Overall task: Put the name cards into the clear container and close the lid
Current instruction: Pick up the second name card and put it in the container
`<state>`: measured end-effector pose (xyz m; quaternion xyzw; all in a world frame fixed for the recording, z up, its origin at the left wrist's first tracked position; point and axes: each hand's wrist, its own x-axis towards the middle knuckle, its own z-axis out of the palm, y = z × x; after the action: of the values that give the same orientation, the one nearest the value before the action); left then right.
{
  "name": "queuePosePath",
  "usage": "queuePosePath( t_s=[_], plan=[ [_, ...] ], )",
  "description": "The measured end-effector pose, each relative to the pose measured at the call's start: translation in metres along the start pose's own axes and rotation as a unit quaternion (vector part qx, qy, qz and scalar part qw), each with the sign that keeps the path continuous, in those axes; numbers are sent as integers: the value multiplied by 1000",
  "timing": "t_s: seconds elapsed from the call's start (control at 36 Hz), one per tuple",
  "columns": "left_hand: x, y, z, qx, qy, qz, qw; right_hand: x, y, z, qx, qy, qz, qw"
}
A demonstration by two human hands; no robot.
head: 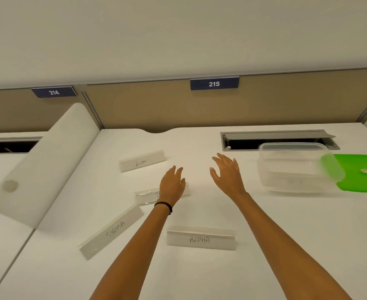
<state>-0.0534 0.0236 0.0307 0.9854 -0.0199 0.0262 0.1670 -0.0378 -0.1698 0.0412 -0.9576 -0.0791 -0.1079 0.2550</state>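
Note:
Several white name cards lie on the white desk. The card marked LION (142, 163) is at the back, SIGMA (113, 231) lies at an angle on the left, and ALPHA (201, 239) sits nearest me. A fourth card (144, 195) is partly hidden under my left hand (172, 184), which hovers over it with fingers spread. My right hand (228, 174) is raised and open, holding nothing, left of the clear container (295, 167). The container stands without its lid at the right. Its green lid (362, 173) lies flat beside it.
A rounded white divider (46, 163) separates this desk from the one on the left. An open cable slot (277, 140) lies behind the container. Tan partition panels with number plates 214 and 215 close off the back.

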Motion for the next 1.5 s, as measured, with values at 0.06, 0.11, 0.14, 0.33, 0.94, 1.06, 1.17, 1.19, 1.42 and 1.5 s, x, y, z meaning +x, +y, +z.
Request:
queuePosePath(
  t_s=[0.06, 0.11, 0.14, 0.33, 0.94, 1.06, 1.17, 1.19, 1.42, 1.5],
  plan=[
    [-6, -22, -4, 1, 0, -23, 1000, -3, -9, 13, 0, -13, -3, 1000],
    [-11, -42, -8, -4, -2, -46, 999, -7, -17, 25, -2, -28, -2, 1000],
    [-14, -52, -10, -8, -3, -57, 998, -9, -21, 31, -3, -36, -2, 999],
    [-24, -104, -16, -59, -4, -147, 987, -20, -41, 64, 1, -96, 7, 995],
    [-38, -147, -21, -287, -96, -236, 924, -13, -79, 101, 245, -185, 245, 920],
    [-39, -147, -22, -277, -106, -226, 928, -10, -81, 104, 244, -175, 256, 919],
    [-38, -150, -19, -262, -102, -209, 936, -8, -81, 105, 221, -168, 254, 927],
    [-37, -151, -18, -257, -101, -207, 939, -7, -81, 106, 214, -162, 253, 929],
    [-40, -151, -27, -228, -127, -190, 946, -5, -82, 107, 189, -133, 258, 938],
    [-41, -150, -31, -238, -125, -193, 944, -4, -83, 108, 188, -126, 261, 938]
  ],
)
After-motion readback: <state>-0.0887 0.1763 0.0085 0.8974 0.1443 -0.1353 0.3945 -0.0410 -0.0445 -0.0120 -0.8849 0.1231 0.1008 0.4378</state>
